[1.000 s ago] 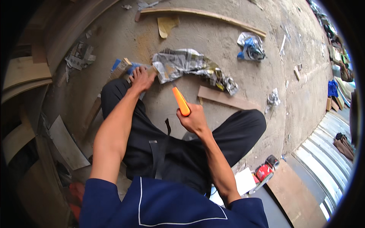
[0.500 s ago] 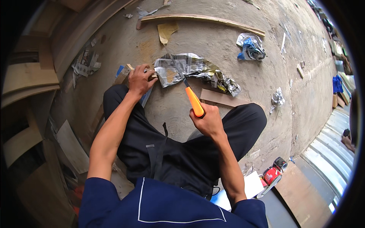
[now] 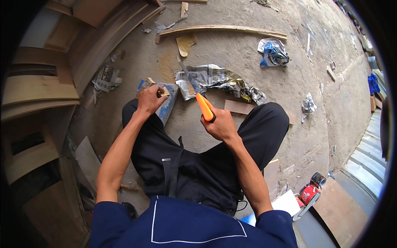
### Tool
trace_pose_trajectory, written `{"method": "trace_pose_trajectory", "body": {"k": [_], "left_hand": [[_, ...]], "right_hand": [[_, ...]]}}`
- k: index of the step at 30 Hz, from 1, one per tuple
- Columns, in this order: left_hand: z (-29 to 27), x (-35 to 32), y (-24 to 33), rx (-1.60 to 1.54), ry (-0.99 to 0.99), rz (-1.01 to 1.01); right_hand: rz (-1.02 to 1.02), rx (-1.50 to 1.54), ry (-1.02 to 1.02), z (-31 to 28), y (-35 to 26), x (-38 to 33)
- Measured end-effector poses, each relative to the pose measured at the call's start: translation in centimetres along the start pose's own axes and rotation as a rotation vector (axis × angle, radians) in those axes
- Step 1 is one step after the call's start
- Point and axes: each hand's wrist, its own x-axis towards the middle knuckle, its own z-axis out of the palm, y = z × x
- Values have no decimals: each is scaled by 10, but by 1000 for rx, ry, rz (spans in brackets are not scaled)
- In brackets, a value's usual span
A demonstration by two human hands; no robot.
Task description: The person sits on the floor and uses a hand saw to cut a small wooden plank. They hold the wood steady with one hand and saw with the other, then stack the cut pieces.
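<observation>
My right hand (image 3: 222, 125) is wrapped around the orange handle of a handsaw (image 3: 203, 108). Its narrow grey blade points away and a little left, passing over the crumpled newspaper (image 3: 211, 75). My left hand (image 3: 149, 99) closes over a small wood piece (image 3: 165, 91), whose light end sticks out past the fingers. Under that hand lies a blue-stained block (image 3: 169, 103), next to my left knee. The blade is apart from the wood piece.
A long wood strip (image 3: 223, 29) lies across the far floor, with a yellowish sandpaper scrap (image 3: 186, 44) below it. Wooden panels (image 3: 39, 89) stand at the left. Red cans (image 3: 308, 193) sit at the lower right. A flat board (image 3: 239, 106) lies by my right knee.
The saw's blade has swung slightly away from the middle of the newspaper, and its handle sits a little further left. My left hand shifted slightly nearer; more of the blue-stained block shows.
</observation>
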Motion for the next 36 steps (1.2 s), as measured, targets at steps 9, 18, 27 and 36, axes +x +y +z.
{"method": "trace_pose_trajectory", "body": {"k": [9,18,27,36], "left_hand": [[32,-6,5,-40,105,-115],[87,20,-57,-119,83,-203],[97,33,-47,-69,-42,-361],[95,31,-46,53,-277,-613]], "right_hand": [[9,-35,26,12,1,-6],[2,-3,120,11,-3,-24],[55,-6,89,20,3,-37],[20,-17,58,32,7,-33]]}}
